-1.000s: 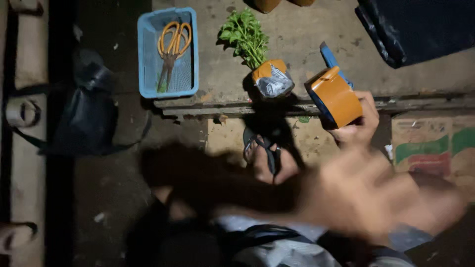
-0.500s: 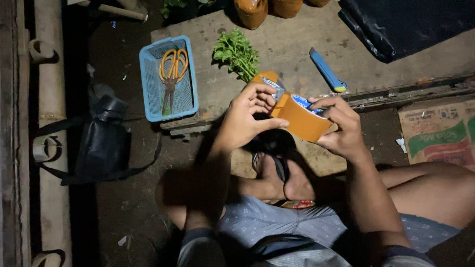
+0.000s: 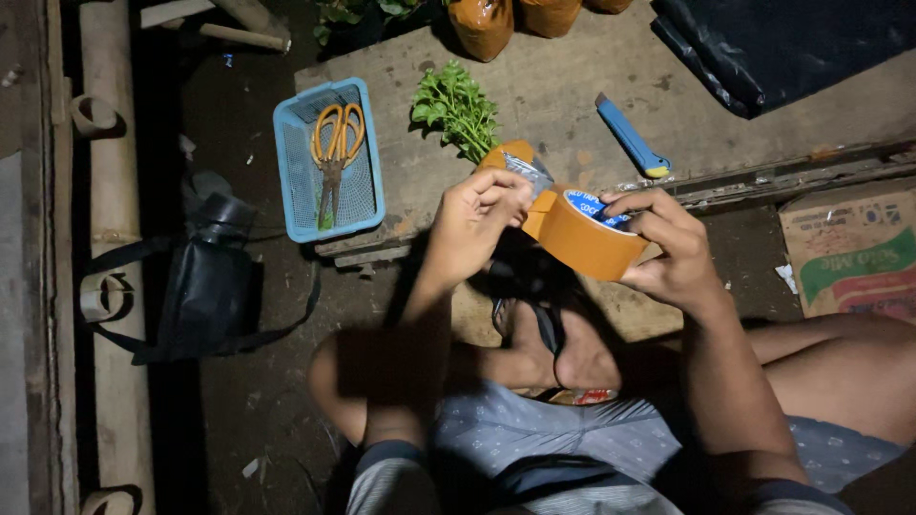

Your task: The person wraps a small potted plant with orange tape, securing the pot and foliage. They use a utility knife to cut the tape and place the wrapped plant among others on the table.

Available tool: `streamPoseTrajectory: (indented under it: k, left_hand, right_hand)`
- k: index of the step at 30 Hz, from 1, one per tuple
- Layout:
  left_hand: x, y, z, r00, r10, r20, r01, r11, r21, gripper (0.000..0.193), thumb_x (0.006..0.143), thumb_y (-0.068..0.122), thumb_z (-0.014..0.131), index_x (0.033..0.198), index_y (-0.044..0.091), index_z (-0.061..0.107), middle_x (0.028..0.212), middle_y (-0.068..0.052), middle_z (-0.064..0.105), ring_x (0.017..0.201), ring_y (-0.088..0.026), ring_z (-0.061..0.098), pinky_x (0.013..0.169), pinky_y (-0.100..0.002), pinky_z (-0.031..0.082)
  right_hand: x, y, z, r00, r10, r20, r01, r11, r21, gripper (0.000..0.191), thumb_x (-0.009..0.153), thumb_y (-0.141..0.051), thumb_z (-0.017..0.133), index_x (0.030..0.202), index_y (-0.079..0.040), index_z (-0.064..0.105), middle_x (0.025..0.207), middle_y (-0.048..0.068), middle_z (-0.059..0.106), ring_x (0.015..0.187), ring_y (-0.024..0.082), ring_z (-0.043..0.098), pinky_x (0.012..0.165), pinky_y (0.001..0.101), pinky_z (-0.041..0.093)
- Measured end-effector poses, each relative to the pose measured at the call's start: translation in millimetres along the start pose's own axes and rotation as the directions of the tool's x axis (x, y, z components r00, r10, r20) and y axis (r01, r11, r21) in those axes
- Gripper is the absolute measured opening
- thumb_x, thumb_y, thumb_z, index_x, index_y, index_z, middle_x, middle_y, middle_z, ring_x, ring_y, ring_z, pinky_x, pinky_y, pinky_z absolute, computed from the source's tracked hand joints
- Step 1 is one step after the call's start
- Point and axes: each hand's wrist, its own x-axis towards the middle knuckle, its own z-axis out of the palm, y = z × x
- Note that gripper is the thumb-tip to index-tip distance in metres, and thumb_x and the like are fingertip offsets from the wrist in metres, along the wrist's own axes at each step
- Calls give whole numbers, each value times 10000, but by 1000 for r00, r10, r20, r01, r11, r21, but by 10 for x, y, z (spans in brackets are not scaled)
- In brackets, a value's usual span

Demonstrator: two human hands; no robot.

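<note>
Both hands are busy above the concrete slab [image 3: 572, 67]: the right hand [image 3: 668, 243] clamps the roll of brown packing tape [image 3: 584, 236], the left hand [image 3: 472, 224] pinches its loose end, which may fold onto itself and stick if pulled crooked.

We log a worn concrete slab [image 3: 572, 67] edged by a wooden plank [image 3: 792, 176], dirt floor [image 3: 258, 420] below. On the slab — blue mesh basket [image 3: 291, 181] overhanging its left edge, blue utility knife [image 3: 630, 136], leafy seedling [image 3: 456, 110], orange bags [image 3: 482, 24], dark sheet [image 3: 792, 43]. On the floor — black bag [image 3: 205, 286], cardboard box [image 3: 849, 248].
</note>
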Motion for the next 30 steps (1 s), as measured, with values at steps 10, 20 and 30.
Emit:
streamPoseTrajectory:
  k: [10, 20, 30]
  left_hand:
    - [1, 141, -21, 999, -19, 41, 18, 999, 33, 403, 880, 19, 794, 1234, -27, 607, 951, -81, 736, 870, -95, 692, 815, -244, 566]
    - [38, -31, -48, 995, -62, 73, 81, 952, -295, 331, 993, 52, 714, 1289, -9, 580, 963, -69, 725, 840, -79, 648, 792, -233, 535]
    - [73, -14, 88, 996, 70, -49, -76, 989, -129, 424, 925, 4, 788, 1285, -26, 564, 918, -68, 727, 867, -85, 679, 804, -235, 555]
  right_hand:
    - [13, 2, 35, 1000, 2, 9, -2, 1000, -7, 369, 710, -117, 913, 861, 24, 607, 1148, 164, 668, 1189, 315, 694, 1005, 392, 567]
    - [-69, 90, 80, 997, 47, -62, -42, 995, 85, 401, 707, -102, 911, 880, 12, 567, 1145, 153, 669, 1213, 307, 698, 1018, 384, 571]
    - [-51, 81, 58, 998, 58, -39, -59, 998, -23, 403, 705, -109, 927, 904, -4, 592, 1159, 154, 687, 1201, 301, 700, 994, 388, 560]
